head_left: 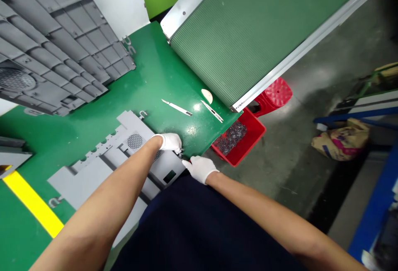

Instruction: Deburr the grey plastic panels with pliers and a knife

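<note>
A light grey plastic panel (102,175) with round speaker-like grilles, ribs and small hooks lies flat on the green table (139,88). My left hand (170,141), in a white glove, is closed at the panel's right corner, its fingertips by a small hook there. My right hand (201,169), also gloved in white, is closed just off the same corner, with a bit of red at its fingertips. What either hand pinches is too small to make out. Beyond the hands lie a slim craft knife (177,107) and a second slim silver tool (212,111).
Large grey ribbed panels (59,35) stand at the upper left. A green conveyor belt (248,26) borders the table. Below its end sits a red bin (253,138) of dark scraps, beside a red stool (278,93). A pale curved piece (207,95) lies near the belt.
</note>
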`<state>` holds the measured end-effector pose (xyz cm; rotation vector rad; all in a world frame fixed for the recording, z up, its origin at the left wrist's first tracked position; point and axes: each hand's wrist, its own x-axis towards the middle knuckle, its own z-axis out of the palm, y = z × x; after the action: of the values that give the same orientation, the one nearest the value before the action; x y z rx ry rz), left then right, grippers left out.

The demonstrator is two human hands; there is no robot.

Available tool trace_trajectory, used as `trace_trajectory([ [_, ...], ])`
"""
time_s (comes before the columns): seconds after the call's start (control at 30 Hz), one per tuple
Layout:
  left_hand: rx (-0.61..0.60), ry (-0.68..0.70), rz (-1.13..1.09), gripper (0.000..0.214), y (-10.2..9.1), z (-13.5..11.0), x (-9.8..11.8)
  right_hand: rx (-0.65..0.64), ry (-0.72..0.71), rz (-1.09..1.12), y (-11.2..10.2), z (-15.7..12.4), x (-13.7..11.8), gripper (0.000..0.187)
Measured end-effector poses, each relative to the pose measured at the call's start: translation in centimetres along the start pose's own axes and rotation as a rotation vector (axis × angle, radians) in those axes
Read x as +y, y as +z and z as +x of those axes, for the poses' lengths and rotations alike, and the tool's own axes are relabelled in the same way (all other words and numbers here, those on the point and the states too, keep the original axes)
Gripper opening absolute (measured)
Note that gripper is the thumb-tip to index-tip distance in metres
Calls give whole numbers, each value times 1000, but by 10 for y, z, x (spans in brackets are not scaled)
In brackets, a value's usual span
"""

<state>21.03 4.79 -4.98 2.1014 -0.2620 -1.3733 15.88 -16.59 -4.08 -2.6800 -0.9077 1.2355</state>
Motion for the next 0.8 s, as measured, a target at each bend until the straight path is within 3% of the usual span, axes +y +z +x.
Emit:
trace_trajectory([
  [0.27, -17, -18, 2, 19, 0, 2, -1, 22, -34, -7, 1, 1, 1, 66],
  [0.53, 101, -31, -79, 22, 2, 1, -4, -22, 34, 56, 2, 4, -1, 67],
  [0.67, 273, -96, -301, 30, 10, 3, -4, -32, 137, 342, 6, -4, 12, 72],
  [0.73, 315, -95, -360, 31, 13, 7, 12, -68, 217, 603, 10, -10, 20, 71],
  [0.8, 315, -21, -421, 34, 12, 14, 41, -85, 295, 884, 14, -16, 25, 67],
])
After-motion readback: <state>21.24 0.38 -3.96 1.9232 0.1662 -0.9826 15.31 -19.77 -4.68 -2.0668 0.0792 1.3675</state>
